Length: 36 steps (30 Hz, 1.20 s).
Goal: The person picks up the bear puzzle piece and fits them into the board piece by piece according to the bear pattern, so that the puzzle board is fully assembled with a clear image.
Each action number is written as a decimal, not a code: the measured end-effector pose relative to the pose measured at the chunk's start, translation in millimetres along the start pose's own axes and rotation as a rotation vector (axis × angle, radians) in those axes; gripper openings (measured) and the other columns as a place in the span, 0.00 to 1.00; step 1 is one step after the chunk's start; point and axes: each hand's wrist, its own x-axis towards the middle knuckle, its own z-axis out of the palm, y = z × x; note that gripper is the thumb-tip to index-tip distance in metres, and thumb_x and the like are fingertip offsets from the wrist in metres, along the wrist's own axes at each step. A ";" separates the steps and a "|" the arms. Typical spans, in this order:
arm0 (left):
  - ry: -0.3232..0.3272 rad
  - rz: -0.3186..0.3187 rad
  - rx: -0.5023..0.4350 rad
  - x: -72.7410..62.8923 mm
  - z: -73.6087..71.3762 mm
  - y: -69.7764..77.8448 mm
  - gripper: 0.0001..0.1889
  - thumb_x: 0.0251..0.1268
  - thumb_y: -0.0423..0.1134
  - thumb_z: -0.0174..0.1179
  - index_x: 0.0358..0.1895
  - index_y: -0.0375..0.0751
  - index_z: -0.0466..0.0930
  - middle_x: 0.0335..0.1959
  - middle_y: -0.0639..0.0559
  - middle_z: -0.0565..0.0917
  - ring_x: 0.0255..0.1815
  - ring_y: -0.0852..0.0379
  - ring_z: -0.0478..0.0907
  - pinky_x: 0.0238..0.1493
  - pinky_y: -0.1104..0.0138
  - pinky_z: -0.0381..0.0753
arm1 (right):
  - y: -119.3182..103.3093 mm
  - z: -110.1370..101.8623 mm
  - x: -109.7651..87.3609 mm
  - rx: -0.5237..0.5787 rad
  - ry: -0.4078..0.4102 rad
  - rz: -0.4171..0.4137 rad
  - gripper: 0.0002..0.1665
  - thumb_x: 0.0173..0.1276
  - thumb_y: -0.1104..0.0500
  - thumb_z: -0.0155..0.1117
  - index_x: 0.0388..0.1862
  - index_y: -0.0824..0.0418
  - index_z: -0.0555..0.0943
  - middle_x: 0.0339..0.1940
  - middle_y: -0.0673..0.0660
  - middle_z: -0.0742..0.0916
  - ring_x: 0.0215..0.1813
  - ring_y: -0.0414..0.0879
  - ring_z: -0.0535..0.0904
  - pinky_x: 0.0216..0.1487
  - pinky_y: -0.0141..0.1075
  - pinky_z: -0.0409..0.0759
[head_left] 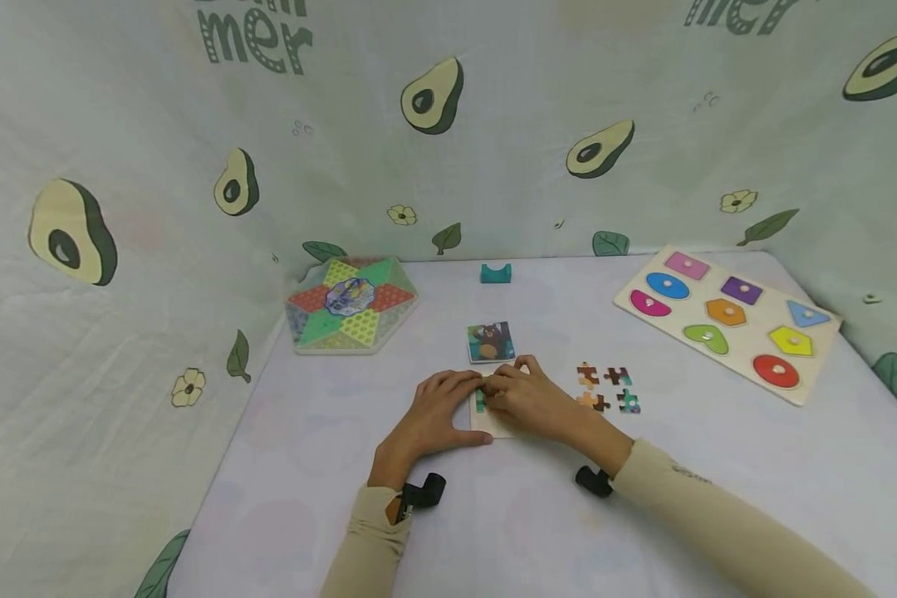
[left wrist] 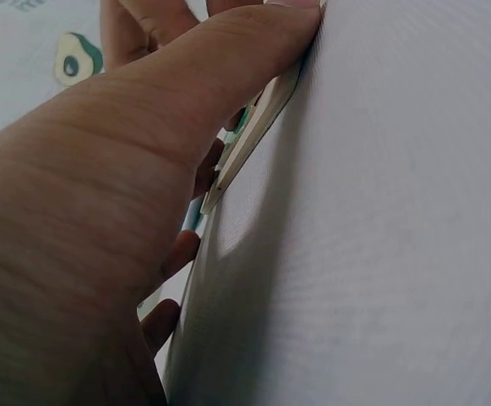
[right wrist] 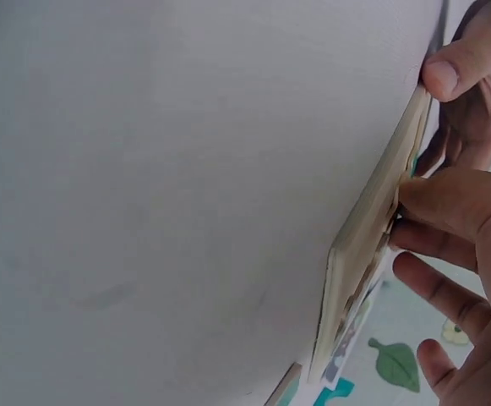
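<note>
A small wooden puzzle tray lies on the table, with a green puzzle piece inside its left side. My left hand steadies the tray, thumb at the near edge and fingers by the far left corner. From the right, my right hand reaches over it. Thumb and index finger of that hand pinch a puzzle piece low over the tray; the fingers mostly hide the piece. Several loose jigsaw pieces lie to the right of this hand.
Just beyond the tray lies a square bear picture. A teal holder stands at the back. A patterned hexagonal box is at back left, a wooden shape board at back right. A printed cloth hangs behind.
</note>
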 end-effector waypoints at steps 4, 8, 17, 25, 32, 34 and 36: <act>-0.002 -0.008 -0.006 -1.4 -0.3 -1.7 0.48 0.54 0.74 0.63 0.77 0.57 0.62 0.77 0.61 0.61 0.76 0.51 0.54 0.73 0.48 0.51 | -0.5 1.0 -3.5 -0.017 -0.023 -0.003 0.14 0.67 0.55 0.72 0.51 0.53 0.89 0.51 0.48 0.86 0.54 0.45 0.77 0.54 0.53 0.67; 0.004 -0.002 -0.012 -2.1 1.9 -3.4 0.48 0.54 0.74 0.62 0.77 0.58 0.62 0.77 0.61 0.61 0.75 0.51 0.54 0.73 0.48 0.51 | -1.0 2.8 -8.4 0.000 -0.035 0.011 0.18 0.68 0.55 0.71 0.56 0.51 0.87 0.53 0.47 0.86 0.56 0.46 0.78 0.54 0.53 0.68; 0.000 -0.003 -0.017 -0.1 2.2 -3.1 0.49 0.54 0.74 0.62 0.77 0.57 0.61 0.77 0.61 0.60 0.76 0.50 0.53 0.73 0.47 0.50 | -2.2 -1.1 -8.1 0.045 -0.051 0.029 0.18 0.67 0.57 0.72 0.55 0.50 0.87 0.54 0.49 0.84 0.60 0.50 0.75 0.55 0.57 0.68; 0.015 -0.001 -0.009 -0.7 2.2 -4.9 0.49 0.53 0.74 0.62 0.77 0.57 0.63 0.76 0.61 0.62 0.75 0.51 0.54 0.73 0.48 0.52 | -8.9 -10.2 2.6 0.028 -0.098 0.051 0.15 0.66 0.58 0.71 0.52 0.50 0.89 0.54 0.49 0.86 0.59 0.48 0.77 0.60 0.57 0.67; 0.027 0.011 -0.011 -0.8 3.1 -4.3 0.48 0.53 0.74 0.63 0.76 0.57 0.63 0.76 0.61 0.62 0.75 0.51 0.55 0.72 0.48 0.52 | -14.4 -9.9 -7.7 0.019 -0.127 0.070 0.19 0.68 0.55 0.70 0.57 0.52 0.86 0.58 0.50 0.83 0.64 0.51 0.74 0.59 0.60 0.67; 0.025 0.014 -0.007 0.4 2.8 -3.6 0.48 0.53 0.74 0.63 0.77 0.58 0.63 0.76 0.62 0.61 0.75 0.51 0.55 0.72 0.49 0.52 | -14.8 -10.9 -9.8 0.035 -0.128 0.087 0.20 0.68 0.55 0.69 0.58 0.52 0.85 0.60 0.51 0.82 0.64 0.51 0.73 0.59 0.60 0.67; 0.028 0.025 -0.013 1.5 2.8 -2.8 0.48 0.54 0.73 0.64 0.76 0.58 0.63 0.76 0.62 0.62 0.75 0.51 0.55 0.72 0.48 0.52 | -14.4 -12.3 -11.5 0.045 -0.132 0.109 0.21 0.67 0.54 0.69 0.59 0.52 0.85 0.61 0.51 0.82 0.64 0.52 0.74 0.58 0.60 0.67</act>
